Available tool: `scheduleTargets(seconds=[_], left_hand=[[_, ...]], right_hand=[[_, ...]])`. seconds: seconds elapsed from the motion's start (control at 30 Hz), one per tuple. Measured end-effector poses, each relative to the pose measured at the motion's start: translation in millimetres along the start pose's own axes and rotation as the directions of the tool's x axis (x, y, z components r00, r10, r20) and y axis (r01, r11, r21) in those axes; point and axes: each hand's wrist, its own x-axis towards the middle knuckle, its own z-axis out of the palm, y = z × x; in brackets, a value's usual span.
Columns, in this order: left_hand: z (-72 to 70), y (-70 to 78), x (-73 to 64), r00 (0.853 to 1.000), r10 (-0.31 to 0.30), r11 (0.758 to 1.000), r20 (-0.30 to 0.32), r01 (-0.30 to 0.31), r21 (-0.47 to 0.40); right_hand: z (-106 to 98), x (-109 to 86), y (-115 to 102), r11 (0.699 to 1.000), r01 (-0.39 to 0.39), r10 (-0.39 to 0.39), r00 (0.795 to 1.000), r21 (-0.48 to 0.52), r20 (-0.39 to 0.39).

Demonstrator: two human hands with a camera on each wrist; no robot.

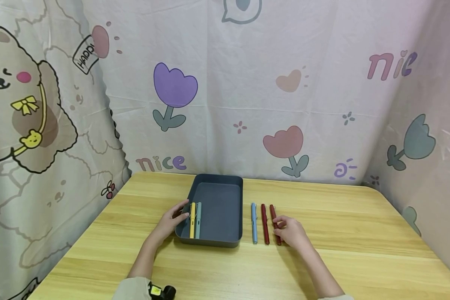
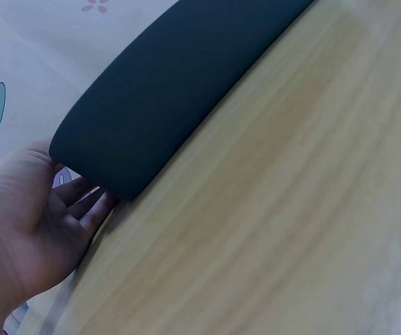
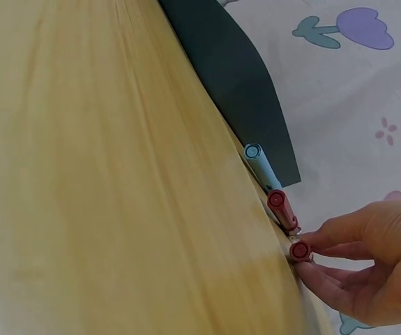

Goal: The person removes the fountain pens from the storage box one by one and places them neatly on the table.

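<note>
A dark grey rectangular tray (image 1: 219, 243) lies on the table. Inside, along its left wall, a yellow pen (image 1: 192, 221) and a teal pen (image 1: 198, 221) lie side by side. My left hand (image 1: 168, 223) holds the tray's left wall, thumb and index finger at the rim; the left wrist view shows its other fingers outside, beside the tray's corner. Right of the tray lie a light blue pen (image 1: 254, 223) and a dark red pen (image 1: 265, 224). Thumb and fingers of my right hand (image 1: 293, 233) pinch a second dark red pen (image 3: 300, 251), the rightmost, which is at the tabletop.
The light wooden table (image 1: 341, 233) extends on both sides of the tray. A printed cloth (image 1: 228, 83) hangs behind the table and along both sides. On the left wrist sits a black strapped device (image 1: 161, 291).
</note>
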Motion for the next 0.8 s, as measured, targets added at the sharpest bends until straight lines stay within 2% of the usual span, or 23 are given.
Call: scheduleTargets(seconds=[0.3, 0.53, 0.8], left_hand=[[0.2, -1.7, 0.8, 1.0, -0.007, 1.0, -0.005, 0.007, -0.003], [0.2, -1.8, -0.7, 0.997, 0.077, 0.996, -0.011, -0.076, 0.054], [-0.4, -1.6, 1.8, 1.0, -0.011, 1.0, -0.004, 0.011, 0.001]], right_hand=[[3.4, -0.3, 0.3, 0.999, -0.016, 0.016, 1.0, 0.034, -0.001], [2.9, 1.1, 1.0, 1.0, -0.007, 0.008, 1.0, 0.022, -0.001], [2.2, 0.6, 0.6, 1.0, -0.017, 0.017, 1.0, 0.024, 0.005]])
